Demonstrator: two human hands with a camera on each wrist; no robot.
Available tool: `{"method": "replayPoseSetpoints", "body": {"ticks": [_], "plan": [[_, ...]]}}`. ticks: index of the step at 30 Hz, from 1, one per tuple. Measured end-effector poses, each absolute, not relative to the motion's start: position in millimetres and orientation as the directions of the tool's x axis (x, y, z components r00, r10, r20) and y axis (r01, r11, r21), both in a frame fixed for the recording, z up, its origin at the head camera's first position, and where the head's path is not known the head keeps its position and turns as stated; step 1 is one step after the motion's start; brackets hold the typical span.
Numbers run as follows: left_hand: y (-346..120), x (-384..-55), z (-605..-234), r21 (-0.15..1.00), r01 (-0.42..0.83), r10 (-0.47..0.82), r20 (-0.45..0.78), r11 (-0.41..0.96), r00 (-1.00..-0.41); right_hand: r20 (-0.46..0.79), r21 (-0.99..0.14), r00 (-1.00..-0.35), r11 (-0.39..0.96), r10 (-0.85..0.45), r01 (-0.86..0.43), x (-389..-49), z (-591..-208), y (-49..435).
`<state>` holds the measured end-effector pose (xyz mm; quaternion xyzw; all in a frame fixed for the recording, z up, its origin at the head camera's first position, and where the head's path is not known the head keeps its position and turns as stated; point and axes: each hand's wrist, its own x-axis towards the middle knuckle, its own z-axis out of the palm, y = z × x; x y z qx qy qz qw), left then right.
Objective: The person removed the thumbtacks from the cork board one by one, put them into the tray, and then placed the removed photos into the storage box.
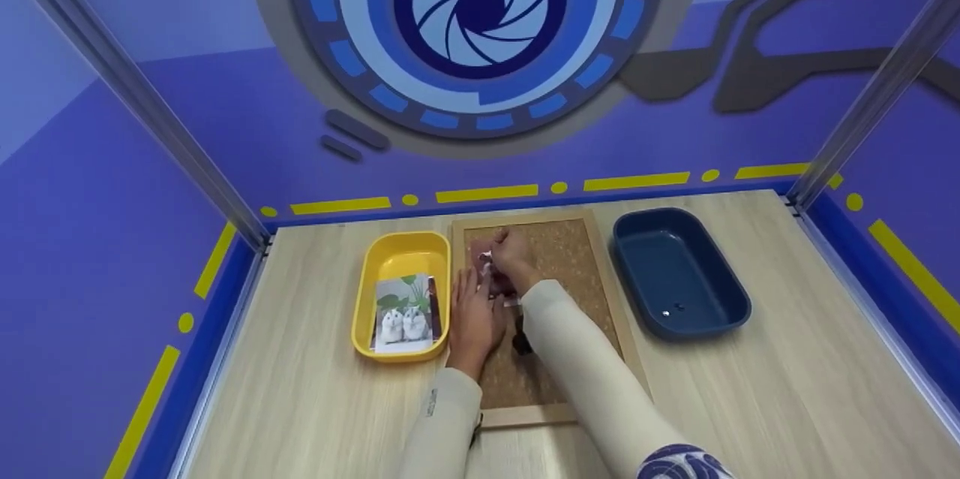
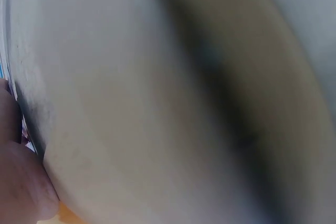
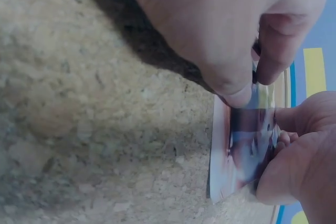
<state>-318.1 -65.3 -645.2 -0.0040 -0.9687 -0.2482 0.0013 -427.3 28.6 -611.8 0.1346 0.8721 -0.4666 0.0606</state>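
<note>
A colour photo (image 3: 247, 150) lies against the cork board (image 1: 570, 261), mostly covered by both hands in the head view. My left hand (image 1: 474, 317) rests at the photo's left and lower side, its fingers stretched forward. Near the photo's upper part, my right hand (image 1: 515, 257) has its fingers curled. In the right wrist view the thumb and fingers of that hand pinch a small dark pin-like piece (image 3: 255, 72) at the photo's surface; most of it is hidden. The left wrist view is largely filled by a blurred sleeve (image 2: 115, 103).
Left of the board stands a yellow tray (image 1: 364, 299) with photos inside, the top one showing two small white animals (image 1: 403, 325). A dark blue tray (image 1: 731, 299) at the right holds a few tiny pieces (image 1: 666, 312). A black item (image 1: 521, 340) shows beside the right sleeve.
</note>
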Motion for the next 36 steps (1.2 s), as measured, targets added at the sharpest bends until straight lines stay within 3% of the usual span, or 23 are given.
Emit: {"method": "replayPoseSetpoints", "body": {"ticks": [11,24,36], "plan": [[-63.1,-314.1,-644.1,0.483,0.056,0.022,0.075,0.874,-0.997,-0.212,-0.789,-0.961,0.549,0.18,0.276,-427.5,-611.0,34.4],[-63.9,-309.2,-645.4,0.519,0.08,0.008,0.14,0.851,-0.99,-0.238,-0.857,-0.967,0.449,0.094,0.255,-426.8,-616.3,40.0],[-66.7,-315.5,-647.3,0.544,0.085,0.009,0.141,0.835,-0.99,-0.185,-0.914,-0.982,0.363,0.025,0.181,-411.3,-603.6,45.9]]}}
